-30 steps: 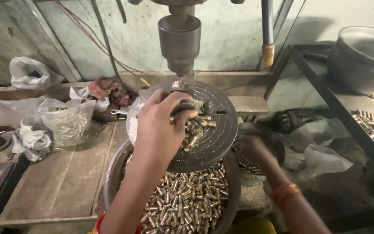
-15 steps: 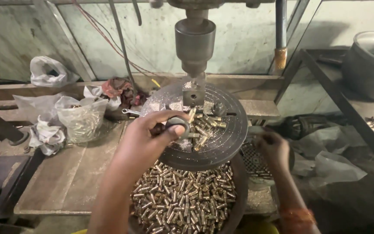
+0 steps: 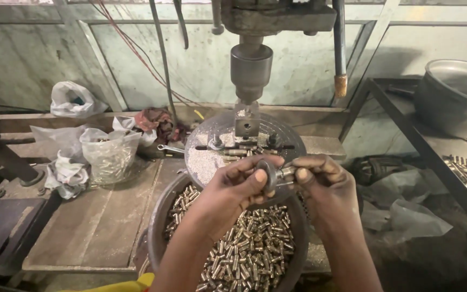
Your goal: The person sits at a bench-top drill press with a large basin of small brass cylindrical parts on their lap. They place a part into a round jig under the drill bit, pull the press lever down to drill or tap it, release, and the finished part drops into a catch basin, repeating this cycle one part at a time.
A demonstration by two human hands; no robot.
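Both hands meet over the bowl [image 3: 155, 227] of brass bits: the left hand [image 3: 233, 189] pinches a round metal disc [image 3: 269, 176], the right hand [image 3: 320, 181] closes on its stub. A loose grip could drop it among the brass bits [image 3: 249, 249], just below the drill press [image 3: 251, 70]

The drill press [image 3: 251, 65] is cut off by the top edge; a large metal pot [image 3: 455, 97] runs off the right. Hands hide part of the bowl of small brass pieces [image 3: 244, 249].
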